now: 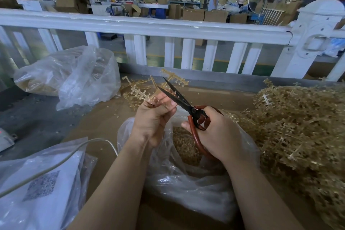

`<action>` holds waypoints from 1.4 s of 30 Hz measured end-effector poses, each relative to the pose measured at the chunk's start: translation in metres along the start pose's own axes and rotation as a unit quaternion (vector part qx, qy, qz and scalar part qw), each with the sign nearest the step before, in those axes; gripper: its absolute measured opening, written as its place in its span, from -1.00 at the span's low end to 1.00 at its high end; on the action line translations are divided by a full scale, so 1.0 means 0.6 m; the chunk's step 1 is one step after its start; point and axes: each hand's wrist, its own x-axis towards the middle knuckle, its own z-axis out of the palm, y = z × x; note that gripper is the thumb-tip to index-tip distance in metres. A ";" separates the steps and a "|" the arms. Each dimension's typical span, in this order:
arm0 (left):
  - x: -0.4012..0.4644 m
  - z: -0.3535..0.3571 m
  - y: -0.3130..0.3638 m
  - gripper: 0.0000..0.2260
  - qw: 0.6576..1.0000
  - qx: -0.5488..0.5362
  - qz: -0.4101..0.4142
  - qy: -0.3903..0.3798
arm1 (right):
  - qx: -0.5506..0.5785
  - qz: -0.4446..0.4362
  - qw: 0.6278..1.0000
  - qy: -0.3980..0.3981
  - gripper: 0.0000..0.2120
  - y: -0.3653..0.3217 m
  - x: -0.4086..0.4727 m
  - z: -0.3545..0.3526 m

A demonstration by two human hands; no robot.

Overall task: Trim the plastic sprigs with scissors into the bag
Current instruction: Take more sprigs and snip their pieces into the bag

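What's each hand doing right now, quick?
Left hand: closed, gripping a bunch of sprigs.
Right hand: closed around the handles of the scissors, whose blades are open at the sprigs.

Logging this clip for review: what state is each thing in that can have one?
scissors: blades open, held by right hand
plastic sprig: gripped upright in left hand, between the blades
clear bag under the hands: mouth open, holding trimmed bits
far bag: crumpled, partly filled
sprig pile: heaped at right, untrimmed
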 end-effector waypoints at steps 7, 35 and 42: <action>0.001 0.000 -0.001 -0.81 1.000 -0.006 -0.007 0.008 | -0.009 0.001 1.000 0.016 -0.46 -0.001 0.000 0.000; -0.003 0.002 0.008 -0.92 0.999 0.018 -0.026 0.009 | -0.009 0.006 1.000 0.027 -0.41 0.001 0.001 0.000; -0.004 0.001 0.006 -0.92 0.999 0.039 -0.010 0.010 | -0.017 0.004 0.999 0.042 -0.46 0.000 0.002 0.001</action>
